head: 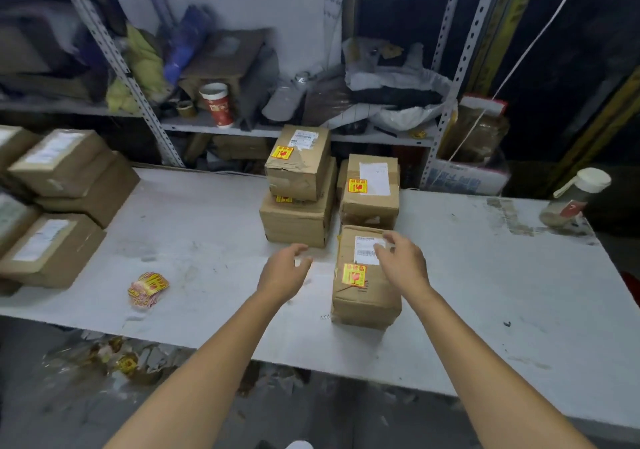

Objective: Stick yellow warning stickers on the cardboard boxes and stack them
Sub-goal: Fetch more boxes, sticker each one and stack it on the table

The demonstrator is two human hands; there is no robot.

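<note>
A cardboard box (pixel 363 296) with a white label and a yellow warning sticker (pixel 354 274) lies on the white table (pixel 207 227) near the middle. My right hand (pixel 403 261) hovers over its top, fingers loosely spread, holding nothing. My left hand (pixel 285 270) is just left of the box above the table, fingers relaxed and empty. Behind stand a two-box stack (pixel 298 185) with yellow stickers and another stickered box (pixel 370 189). A bundle of yellow stickers (pixel 148 288) lies on the table to the left.
Several unstickered boxes (pixel 52 206) are piled at the table's left end. A jar with a white lid (pixel 575 199) stands at the right back. Metal shelving (pixel 145 109) with bags and a red cup (pixel 216 104) runs behind. Litter lies on the floor below.
</note>
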